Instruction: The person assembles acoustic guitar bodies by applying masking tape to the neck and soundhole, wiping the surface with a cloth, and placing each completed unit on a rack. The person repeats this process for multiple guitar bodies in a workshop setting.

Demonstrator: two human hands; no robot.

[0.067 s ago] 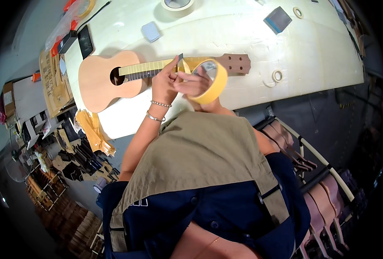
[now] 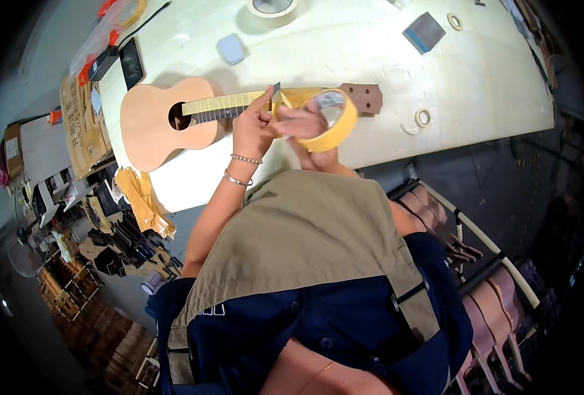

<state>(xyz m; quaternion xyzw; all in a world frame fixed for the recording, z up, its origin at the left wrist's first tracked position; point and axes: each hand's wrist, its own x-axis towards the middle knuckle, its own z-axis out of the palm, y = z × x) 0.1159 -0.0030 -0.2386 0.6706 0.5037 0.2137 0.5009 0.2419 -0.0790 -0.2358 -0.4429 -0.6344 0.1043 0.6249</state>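
Observation:
A small unpainted ukulele (image 2: 163, 125) lies on the white table, its headstock (image 2: 370, 99) to the right. Yellow tape strips (image 2: 216, 103) run beside its dark fretboard (image 2: 213, 115). My left hand (image 2: 251, 128), with two bracelets on the wrist, is closed at the neck. A small grey flat piece (image 2: 277, 87), like a blade, stands at its fingertips. My right hand (image 2: 305, 125), smeared by motion, holds a wide roll of yellow masking tape (image 2: 345, 131), with some fingers through the ring. A loose bit of tape (image 2: 284, 101) shows between the hands, over the neck.
Farther back on the table (image 2: 437, 85) are a white tape roll (image 2: 272, 16), a pale block (image 2: 231, 49), a grey block (image 2: 424, 33), small tape rolls (image 2: 423, 117) and a phone (image 2: 131, 64). Used tape (image 2: 140, 197) hangs off the left edge. Instrument bodies (image 2: 496, 296) stand on a rack at right.
My right hand and the yellow tape roll have shifted slightly right, and the roll has turned a little. My left hand and the ukulele are nearly still.

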